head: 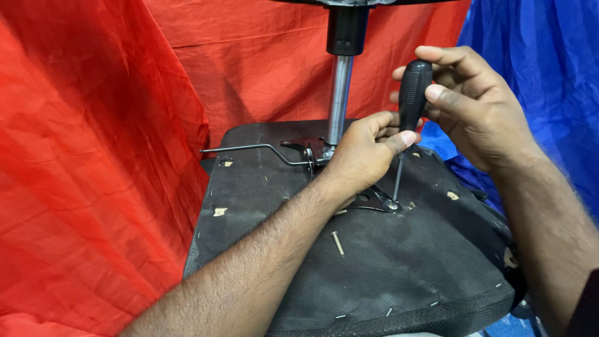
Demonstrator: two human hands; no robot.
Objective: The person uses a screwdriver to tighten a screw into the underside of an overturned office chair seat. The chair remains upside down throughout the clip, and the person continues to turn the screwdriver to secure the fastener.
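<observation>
A right hand (474, 109) closes its grip round the black handle of a screwdriver (413, 93), held upright with its tip in a screw of the metal plate (374, 201) on an upturned chair seat (399, 268). The left hand (362, 153) steadies the handle's base, thumb and fingers narrowed on it. A loose bolt (337, 243) lies on the seat near the left forearm, red cloth (93, 156) behind

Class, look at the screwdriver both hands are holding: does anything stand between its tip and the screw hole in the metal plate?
Nothing visible does. The screwdriver shaft runs bare from the handle down into the metal plate; the left hand sits beside the shaft, not across it.
</observation>
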